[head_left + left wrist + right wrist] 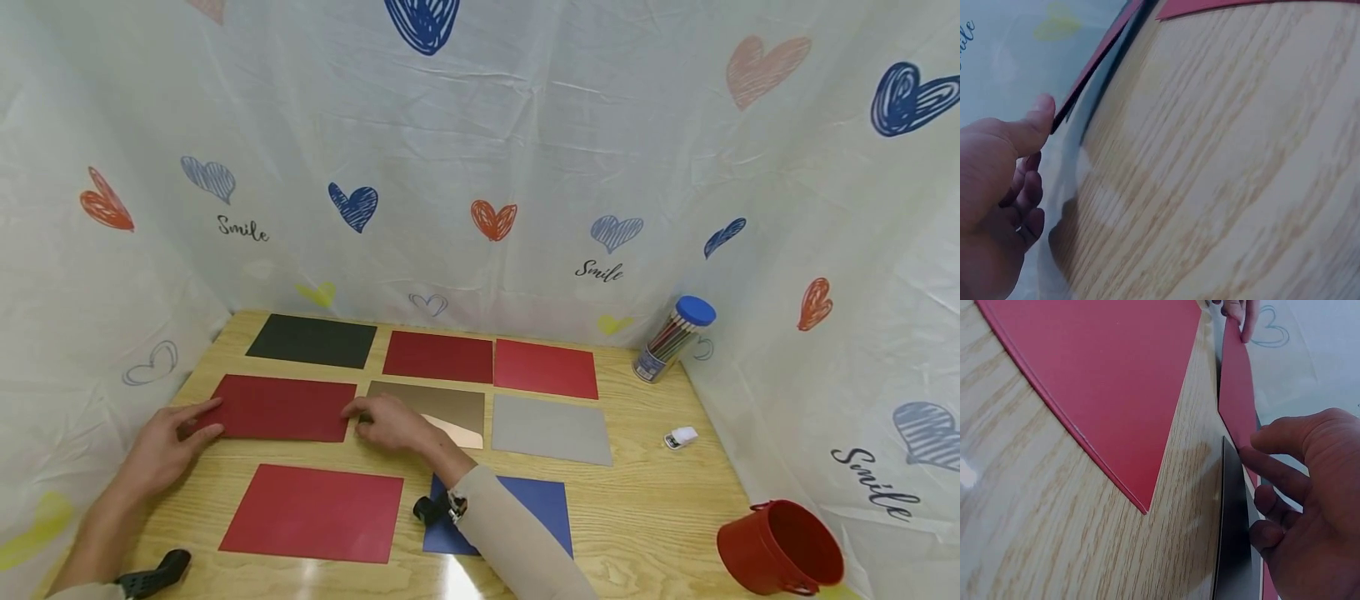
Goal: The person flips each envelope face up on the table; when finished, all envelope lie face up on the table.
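A dark red rectangular sheet is held by both hands at the left of the table. My left hand pinches its left edge, thumb against the sheet in the left wrist view. On the opposite short edge, my right hand pinches with thumb and index finger, as the right wrist view shows at the sheet. Its other fingers are loosely bent over the shiny gold-brown sheet, partly covering it. Nearer me lies a lighter red sheet. A blue sheet is partly hidden under my right forearm.
At the back lie a dark green sheet, a deep red sheet and a bright red sheet. A grey sheet is right of centre. Farther right stand a blue-lidded pencil jar, a small white bottle and a red bucket.
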A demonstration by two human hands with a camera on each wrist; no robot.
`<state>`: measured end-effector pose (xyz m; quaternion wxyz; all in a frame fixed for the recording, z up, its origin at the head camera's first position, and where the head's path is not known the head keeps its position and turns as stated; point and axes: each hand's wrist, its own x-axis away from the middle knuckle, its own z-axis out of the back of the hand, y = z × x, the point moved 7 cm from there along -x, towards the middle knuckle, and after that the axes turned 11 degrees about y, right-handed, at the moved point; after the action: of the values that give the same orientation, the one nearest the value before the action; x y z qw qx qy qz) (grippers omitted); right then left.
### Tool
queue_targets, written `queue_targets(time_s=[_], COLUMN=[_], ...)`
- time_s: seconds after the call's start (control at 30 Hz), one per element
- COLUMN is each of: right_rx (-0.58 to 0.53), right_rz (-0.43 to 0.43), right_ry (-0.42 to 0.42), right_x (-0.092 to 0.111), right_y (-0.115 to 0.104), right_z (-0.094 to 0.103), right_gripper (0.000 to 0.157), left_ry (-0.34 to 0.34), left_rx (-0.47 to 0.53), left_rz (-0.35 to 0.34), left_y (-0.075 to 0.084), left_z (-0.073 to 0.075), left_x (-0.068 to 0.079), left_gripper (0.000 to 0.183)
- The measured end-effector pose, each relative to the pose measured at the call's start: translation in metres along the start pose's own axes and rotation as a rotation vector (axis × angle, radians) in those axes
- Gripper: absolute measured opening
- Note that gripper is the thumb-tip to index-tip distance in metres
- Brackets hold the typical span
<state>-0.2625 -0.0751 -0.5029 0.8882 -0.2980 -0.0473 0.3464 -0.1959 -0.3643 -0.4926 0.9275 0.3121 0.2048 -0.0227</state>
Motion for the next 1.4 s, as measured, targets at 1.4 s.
queue_targets(time_s=[1.4], right_rx=[-0.295], right_rz=[-0.073], right_ry=[0.36], right_x=[-0.001], right_y=[0.003], right_z=[0.024], right_gripper=[0.006], left_ry=[0.128], left_rx=[0.077], left_rz=[0.281], left_y=[-0.008], left_z=[0.019], left_x=[0.002], left_gripper=[0.047])
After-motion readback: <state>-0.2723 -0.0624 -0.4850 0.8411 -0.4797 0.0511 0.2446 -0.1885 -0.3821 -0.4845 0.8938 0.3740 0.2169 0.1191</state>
